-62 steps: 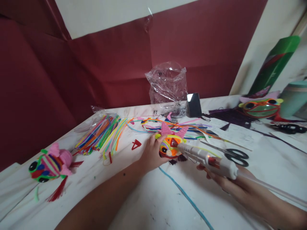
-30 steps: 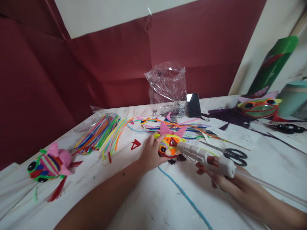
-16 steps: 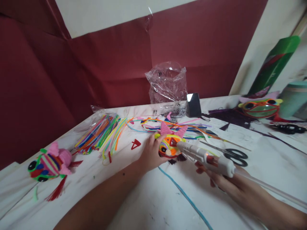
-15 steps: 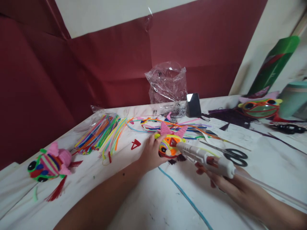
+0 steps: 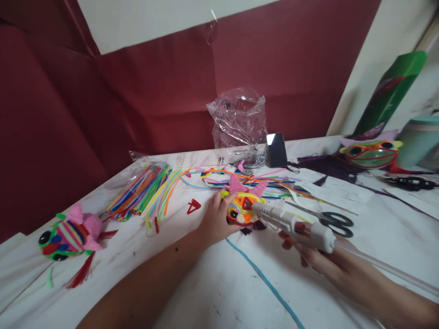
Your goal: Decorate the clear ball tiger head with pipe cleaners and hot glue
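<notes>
My left hand grips a small pipe-cleaner fish by its left side, with pink fins on top, an orange and yellow face and a black eye. My right hand is wrapped round a white hot glue gun. The gun's nozzle points left at the red patch on the fish's face; whether the tip touches is hard to tell. A glue stick sticks out of the gun's back. Left of my left hand lies a red bent pipe-cleaner triangle.
Black-handled scissors lie right of the fish. A bundle of coloured pipe cleaners and a finished-looking fish are on the left. At the back stand a phone and a clear plastic bag. A blue pipe cleaner runs toward me.
Almost nothing differs. The view has shifted very slightly, while both hands, the fish and the glue gun keep nearly the same position.
</notes>
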Demonstrator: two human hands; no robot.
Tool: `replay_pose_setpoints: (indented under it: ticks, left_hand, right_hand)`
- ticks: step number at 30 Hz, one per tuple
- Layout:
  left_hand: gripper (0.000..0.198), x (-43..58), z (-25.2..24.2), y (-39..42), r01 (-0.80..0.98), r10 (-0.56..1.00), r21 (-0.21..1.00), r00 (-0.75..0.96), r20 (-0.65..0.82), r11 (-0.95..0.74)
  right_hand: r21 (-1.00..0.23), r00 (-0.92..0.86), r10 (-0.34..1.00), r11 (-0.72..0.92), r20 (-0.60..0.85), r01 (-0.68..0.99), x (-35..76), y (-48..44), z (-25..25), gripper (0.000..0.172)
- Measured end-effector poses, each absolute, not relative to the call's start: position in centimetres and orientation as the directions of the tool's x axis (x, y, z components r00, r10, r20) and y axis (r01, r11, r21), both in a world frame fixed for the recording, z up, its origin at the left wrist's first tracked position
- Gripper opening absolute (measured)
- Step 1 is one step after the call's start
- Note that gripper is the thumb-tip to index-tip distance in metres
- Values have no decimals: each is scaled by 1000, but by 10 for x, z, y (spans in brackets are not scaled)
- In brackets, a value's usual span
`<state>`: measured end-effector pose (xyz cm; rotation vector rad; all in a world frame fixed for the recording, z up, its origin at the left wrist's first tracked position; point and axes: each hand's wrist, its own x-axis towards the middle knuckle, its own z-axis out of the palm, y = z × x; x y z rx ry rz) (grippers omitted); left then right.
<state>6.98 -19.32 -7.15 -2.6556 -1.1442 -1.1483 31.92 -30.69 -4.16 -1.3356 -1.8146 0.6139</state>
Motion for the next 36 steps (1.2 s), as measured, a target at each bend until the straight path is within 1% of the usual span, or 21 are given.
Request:
replay_pose_setpoints:
  ticks: [3,7,12,18,22,27,31,36]
  left_hand:
    - [85,70,-71,-194,635,621,258,452,640,-728]
    - [84,69,-71,-194,632,628,275,440,643,-724]
    - [85,69,-70,-194,626,635,292,437,638,-724]
    - [86,71,-71,-194,624,631,295,423,651,-723]
    - [86,71,-72,-193,613,620,297,420,663,-732]
    - [82,71,-71,-194,618,612,274,440,657,-737]
    - [82,71,-70,-194,615,614,279,436,658,-737]
    - [83,71,-71,-193,627,617,268,439,653,-731]
  right_hand:
    - [-742,-211,937,349,278,572,321,-309,-40,42]
    - [-721,-178,942,333,285,608,327,-309,-44,42]
    - [-711,-224,936,351,271,610,330,-308,-46,42]
    - [-712,-185,930,362,316,601,327,-307,-44,46]
    - [-700,-214,923,382,319,604,328,-307,-43,44]
    - [-744,-139,948,311,286,592,329,-307,-53,47]
    - [-709,-196,934,354,298,610,330,-306,-54,45]
    - [-661,-218,927,371,306,652,331,-306,-44,45]
